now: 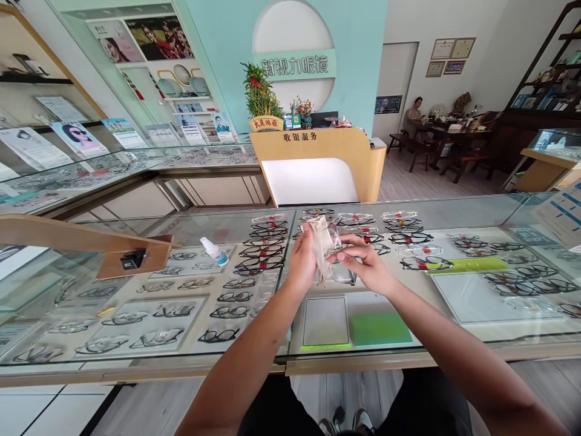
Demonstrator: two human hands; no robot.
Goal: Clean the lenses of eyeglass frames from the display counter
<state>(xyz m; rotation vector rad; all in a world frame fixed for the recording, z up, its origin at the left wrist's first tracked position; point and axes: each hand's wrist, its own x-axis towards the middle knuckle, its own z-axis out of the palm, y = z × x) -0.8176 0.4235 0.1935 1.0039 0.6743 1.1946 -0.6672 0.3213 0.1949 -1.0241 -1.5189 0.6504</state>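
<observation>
My left hand is closed on a pale cleaning cloth, pressing it against a pair of clear-framed glasses. My right hand pinches the frame of those glasses from the right side. Both hands hover just above the glass top of a display counter. Under the glass lie rows of dark-framed spectacles.
A small spray bottle stands on the counter left of my hands. A wooden block with a black device juts in from the left. A wooden cashier desk stands beyond the counter. A person sits at a table far right.
</observation>
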